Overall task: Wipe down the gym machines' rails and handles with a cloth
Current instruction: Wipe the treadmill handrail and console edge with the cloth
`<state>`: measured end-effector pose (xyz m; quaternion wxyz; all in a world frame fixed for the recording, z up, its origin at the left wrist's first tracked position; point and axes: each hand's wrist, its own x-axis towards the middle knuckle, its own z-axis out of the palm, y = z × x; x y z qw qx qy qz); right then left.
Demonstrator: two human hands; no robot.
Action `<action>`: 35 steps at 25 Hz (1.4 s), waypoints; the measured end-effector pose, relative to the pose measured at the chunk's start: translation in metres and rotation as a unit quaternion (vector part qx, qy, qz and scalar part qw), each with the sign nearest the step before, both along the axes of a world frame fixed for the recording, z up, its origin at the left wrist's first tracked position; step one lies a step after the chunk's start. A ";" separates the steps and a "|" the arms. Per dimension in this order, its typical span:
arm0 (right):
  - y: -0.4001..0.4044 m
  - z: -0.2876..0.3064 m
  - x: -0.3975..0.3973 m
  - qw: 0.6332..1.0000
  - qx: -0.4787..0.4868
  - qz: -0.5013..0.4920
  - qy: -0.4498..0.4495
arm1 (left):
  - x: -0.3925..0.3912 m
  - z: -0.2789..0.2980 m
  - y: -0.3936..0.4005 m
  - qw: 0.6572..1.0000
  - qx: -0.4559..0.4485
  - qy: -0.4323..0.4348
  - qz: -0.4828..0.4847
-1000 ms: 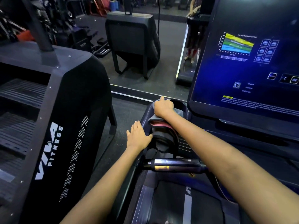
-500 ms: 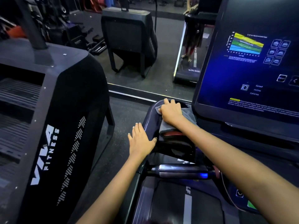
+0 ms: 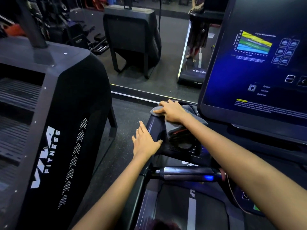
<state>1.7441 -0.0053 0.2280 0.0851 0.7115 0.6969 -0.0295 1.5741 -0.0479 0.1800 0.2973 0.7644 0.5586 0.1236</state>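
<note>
A grey cloth (image 3: 172,126) with a red edge lies over the top left corner of the treadmill's console frame (image 3: 153,127). My right hand (image 3: 172,111) presses flat on the cloth, fingers spread toward the left. My left hand (image 3: 145,141) rests open against the frame's outer left side, thumb hooked over its top edge. Below them a chrome and black handle bar (image 3: 186,174) crosses the machine, with a blue light reflected on it.
The treadmill's lit touchscreen (image 3: 259,63) stands at right. A black stair machine (image 3: 54,130) marked VIVA FITNESS fills the left. A mirror wall (image 3: 149,55) ahead reflects the gym. The treadmill belt (image 3: 182,209) lies below.
My right hand slid the cloth leftward along the frame's top corner. My left hand stayed on the frame's side. The view shifted slightly.
</note>
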 end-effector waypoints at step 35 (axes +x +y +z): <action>0.034 -0.001 0.015 0.922 0.026 -0.387 0.001 | 0.040 -0.006 0.036 0.997 0.053 0.036 -0.042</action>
